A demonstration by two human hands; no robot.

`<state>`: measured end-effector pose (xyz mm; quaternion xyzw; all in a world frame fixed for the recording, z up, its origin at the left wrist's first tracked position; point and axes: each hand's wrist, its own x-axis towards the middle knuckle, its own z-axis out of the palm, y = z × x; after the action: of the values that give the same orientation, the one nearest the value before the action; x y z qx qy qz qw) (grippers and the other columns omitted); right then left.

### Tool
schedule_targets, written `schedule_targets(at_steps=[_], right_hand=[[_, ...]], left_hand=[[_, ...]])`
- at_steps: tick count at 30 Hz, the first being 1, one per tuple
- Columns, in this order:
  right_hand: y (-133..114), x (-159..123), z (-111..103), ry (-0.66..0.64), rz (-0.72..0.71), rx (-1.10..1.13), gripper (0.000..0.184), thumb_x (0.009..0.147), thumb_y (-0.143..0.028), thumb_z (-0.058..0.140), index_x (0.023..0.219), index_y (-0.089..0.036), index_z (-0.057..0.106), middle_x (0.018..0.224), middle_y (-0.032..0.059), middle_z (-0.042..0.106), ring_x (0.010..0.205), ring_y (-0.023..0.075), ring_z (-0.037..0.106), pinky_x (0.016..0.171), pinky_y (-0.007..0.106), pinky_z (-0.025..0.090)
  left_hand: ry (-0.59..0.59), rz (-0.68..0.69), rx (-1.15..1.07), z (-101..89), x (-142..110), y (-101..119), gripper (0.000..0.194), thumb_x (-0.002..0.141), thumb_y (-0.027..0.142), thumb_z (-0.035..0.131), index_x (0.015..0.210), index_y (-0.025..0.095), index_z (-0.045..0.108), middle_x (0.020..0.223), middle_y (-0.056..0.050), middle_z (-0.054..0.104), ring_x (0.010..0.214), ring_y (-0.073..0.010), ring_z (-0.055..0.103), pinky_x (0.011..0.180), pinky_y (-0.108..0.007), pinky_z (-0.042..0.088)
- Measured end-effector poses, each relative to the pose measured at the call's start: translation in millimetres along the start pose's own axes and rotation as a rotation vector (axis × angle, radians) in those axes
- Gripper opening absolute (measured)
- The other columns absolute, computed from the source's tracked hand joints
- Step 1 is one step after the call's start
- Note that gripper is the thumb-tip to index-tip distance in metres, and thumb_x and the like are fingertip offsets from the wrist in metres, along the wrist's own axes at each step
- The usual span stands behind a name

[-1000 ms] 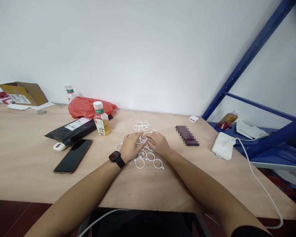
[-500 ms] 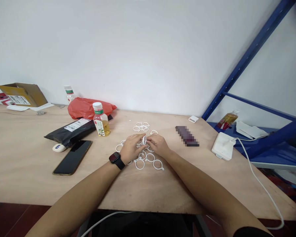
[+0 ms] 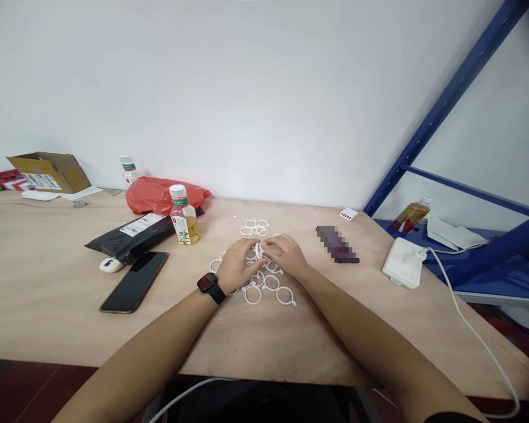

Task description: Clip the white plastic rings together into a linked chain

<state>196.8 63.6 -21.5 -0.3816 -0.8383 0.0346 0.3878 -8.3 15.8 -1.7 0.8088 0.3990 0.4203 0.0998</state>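
My left hand point(image 3: 238, 264), with a black watch on its wrist, is closed on a few white curtain rings point(image 3: 258, 251) held upright together just above the table. From the other side, my right hand point(image 3: 288, 255) has its curled fingertips against the right side of these rings, its index finger slightly raised. Loose white rings with small eyelets lie under and around both hands, such as one ring point(image 3: 285, 288) in front of my right hand. A separate small cluster of rings point(image 3: 254, 223) lies beyond my hands. The hands partly cover the rings beneath them.
To the left are a drink bottle point(image 3: 185, 226), a phone point(image 3: 134, 282), a black parcel point(image 3: 127, 235), a red bag point(image 3: 165, 194) and a cardboard box point(image 3: 53, 170). To the right are a pixelated dark object point(image 3: 338, 244), a white charger point(image 3: 403, 264) with a cable, and a blue rack point(image 3: 445, 106).
My right hand's fingers have loosened and spread slightly beside the held rings. My left hand keeps its hold. The whole view has shifted a little, so things appear slightly further right.
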Motion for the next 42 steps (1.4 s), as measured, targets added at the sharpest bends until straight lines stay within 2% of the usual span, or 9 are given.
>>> schedule_targets(at_steps=[8,11,14,18,22,26,32,36,42], right_hand=[[37,-1,-4,-0.144,0.400,-0.340,0.041,0.091,-0.031,0.053,0.130,-0.018,0.057,0.135,0.0116,0.057,0.124,0.0297,0.048,0.103,0.045,0.036],[41,-3,-3,-0.241,0.446,-0.363,0.038,0.091,-0.033,0.053,0.127,-0.023,0.059,0.140,0.0106,0.052,0.128,0.0314,0.044,0.104,0.048,0.033],[37,-2,-3,-0.254,0.400,-0.302,0.023,0.090,-0.031,0.056,0.109,-0.026,0.069,0.131,0.0071,0.060,0.123,0.0278,0.049,0.102,0.045,0.035],[21,1,-4,-0.085,0.289,-0.154,0.008,0.086,-0.023,0.061,0.085,-0.022,0.069,0.111,0.0063,0.067,0.110,0.0249,0.056,0.096,0.043,0.040],[-8,2,-1,0.107,0.026,0.055,0.007,0.086,-0.022,0.060,0.084,-0.023,0.066,0.101,0.0060,0.069,0.101,0.0217,0.059,0.093,0.041,0.044],[-27,1,5,0.117,-0.136,0.131,0.006,0.087,-0.022,0.059,0.085,-0.024,0.064,0.091,0.0042,0.070,0.092,0.0205,0.062,0.086,0.040,0.046],[-27,-1,4,0.147,-0.154,0.119,0.007,0.089,-0.023,0.058,0.084,-0.023,0.064,0.085,0.0039,0.071,0.083,0.0191,0.063,0.080,0.037,0.047],[-27,-3,3,0.165,-0.126,0.101,0.009,0.090,-0.027,0.060,0.095,-0.023,0.066,0.087,0.0047,0.072,0.083,0.0195,0.065,0.080,0.037,0.049],[-28,-4,3,0.078,-0.109,0.112,0.018,0.094,-0.032,0.053,0.099,-0.025,0.069,0.091,0.0050,0.074,0.082,0.0194,0.067,0.081,0.037,0.051]], left_hand=[[-0.059,0.000,0.053,-1.8,-2,6,0.049,0.083,0.046,0.065,0.124,0.020,0.055,0.120,-0.010,0.063,0.115,-0.0274,0.056,0.098,-0.045,0.043],[-0.098,-0.009,0.083,-0.6,-2,5,0.041,0.086,0.044,0.063,0.119,0.021,0.060,0.116,-0.009,0.065,0.109,-0.0259,0.058,0.096,-0.044,0.044],[-0.136,-0.031,0.114,1.7,-2,2,0.032,0.087,0.043,0.062,0.111,0.022,0.064,0.110,-0.007,0.067,0.104,-0.0246,0.061,0.093,-0.043,0.044],[-0.107,-0.062,0.145,3.9,-2,-2,0.029,0.088,0.040,0.062,0.110,0.022,0.065,0.109,-0.006,0.068,0.103,-0.0244,0.061,0.093,-0.043,0.044],[0.020,-0.092,0.120,4.0,-1,-5,0.031,0.089,0.036,0.061,0.117,0.022,0.062,0.109,-0.006,0.070,0.103,-0.0233,0.062,0.092,-0.042,0.045],[0.073,-0.028,0.059,3.8,0,-8,0.015,0.090,0.032,0.062,0.100,0.023,0.068,0.099,-0.003,0.073,0.095,-0.0204,0.065,0.092,-0.040,0.045],[0.072,0.039,-0.001,4.6,0,-8,0.015,0.088,0.032,0.064,0.100,0.023,0.070,0.098,-0.004,0.074,0.092,-0.0196,0.066,0.087,-0.038,0.047],[0.069,0.033,0.010,2.5,1,-6,0.012,0.090,0.030,0.062,0.096,0.023,0.070,0.094,-0.003,0.074,0.090,-0.0192,0.066,0.087,-0.038,0.046],[0.045,0.010,0.031,-1.7,1,-2,0.015,0.093,0.032,0.057,0.094,0.023,0.069,0.094,-0.003,0.074,0.090,-0.0197,0.065,0.089,-0.040,0.045]])
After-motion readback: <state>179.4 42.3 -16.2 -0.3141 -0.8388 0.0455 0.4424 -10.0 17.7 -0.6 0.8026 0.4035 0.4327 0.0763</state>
